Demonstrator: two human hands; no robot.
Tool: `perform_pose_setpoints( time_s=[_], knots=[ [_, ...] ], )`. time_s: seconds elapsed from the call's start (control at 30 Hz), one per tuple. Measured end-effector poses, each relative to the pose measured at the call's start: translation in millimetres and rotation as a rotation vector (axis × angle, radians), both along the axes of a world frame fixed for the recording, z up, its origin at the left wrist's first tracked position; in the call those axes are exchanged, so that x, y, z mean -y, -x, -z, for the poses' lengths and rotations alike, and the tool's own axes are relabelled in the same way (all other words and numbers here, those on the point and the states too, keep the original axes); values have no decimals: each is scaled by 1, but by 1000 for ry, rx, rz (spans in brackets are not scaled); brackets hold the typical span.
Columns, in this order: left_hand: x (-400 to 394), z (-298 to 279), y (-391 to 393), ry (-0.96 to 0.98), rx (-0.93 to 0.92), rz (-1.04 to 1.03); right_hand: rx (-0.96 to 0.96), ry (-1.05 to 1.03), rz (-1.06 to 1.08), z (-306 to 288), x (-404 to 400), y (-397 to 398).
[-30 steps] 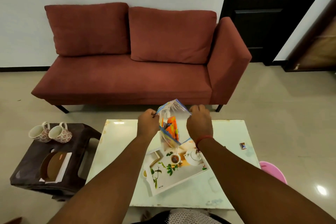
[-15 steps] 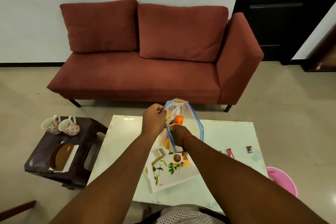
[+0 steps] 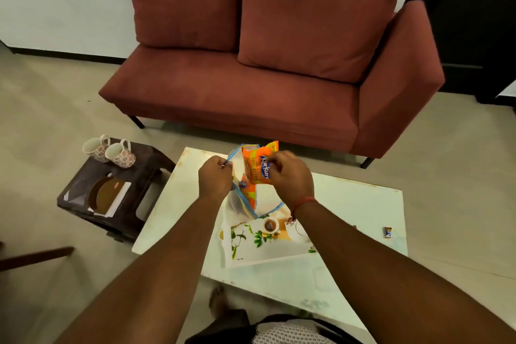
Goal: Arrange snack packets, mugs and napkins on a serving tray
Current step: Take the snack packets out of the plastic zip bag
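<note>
Holding an orange snack packet by its top part, the right hand pinches it with curled fingers. The packet stands up tall, its long side going up and down, with its top edge toward the sofa and its bottom end down inside a clear zip bag with a blue rim. The left hand pinches the rim of that bag and holds its mouth wide. Both hands are close together, above the far end of the serving tray.

The tray lies flat on the white table. It has leaves and a teacup painted on it. A small wrapped candy lies on the table, well apart to the right.

On a dark stool to the left, two flowered mugs stand side by side, touching. White napkins lie nearer on the stool, with a brown round thing on top of them.
</note>
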State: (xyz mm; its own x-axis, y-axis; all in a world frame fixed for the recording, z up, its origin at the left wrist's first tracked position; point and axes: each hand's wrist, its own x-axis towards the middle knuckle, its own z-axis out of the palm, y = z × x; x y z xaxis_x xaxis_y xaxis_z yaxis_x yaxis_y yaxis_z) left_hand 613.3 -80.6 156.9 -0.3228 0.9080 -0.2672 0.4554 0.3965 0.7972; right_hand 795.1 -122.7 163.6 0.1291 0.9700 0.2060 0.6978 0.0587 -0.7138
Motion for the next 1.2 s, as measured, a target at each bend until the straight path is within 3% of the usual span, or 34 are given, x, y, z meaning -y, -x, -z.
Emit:
perform_pose_setpoints(
  time_s=[0.17,0.27,0.47,0.8,0.97,1.03,1.1,1.2],
  knots=[
    [12,29,25,43,-45,-124,-461,65,236,22,15,-17],
    [21,44,41,81,-53,-168,-611,119,452,43,30,-20],
    [37,70,67,94,-119,-127,-740,256,750,101,52,-6],
    [38,113,136,149,-108,-134,-872,455,1205,204,51,82],
    [31,130,169,196,-52,-134,-932,548,1229,242,39,119],
    [32,132,174,196,-9,-127,-1048,599,1218,250,37,124],
    [30,135,178,189,9,-107,-1213,656,1147,253,33,126],
    [27,138,178,194,20,-74,-1153,854,976,258,34,126]
  ],
)
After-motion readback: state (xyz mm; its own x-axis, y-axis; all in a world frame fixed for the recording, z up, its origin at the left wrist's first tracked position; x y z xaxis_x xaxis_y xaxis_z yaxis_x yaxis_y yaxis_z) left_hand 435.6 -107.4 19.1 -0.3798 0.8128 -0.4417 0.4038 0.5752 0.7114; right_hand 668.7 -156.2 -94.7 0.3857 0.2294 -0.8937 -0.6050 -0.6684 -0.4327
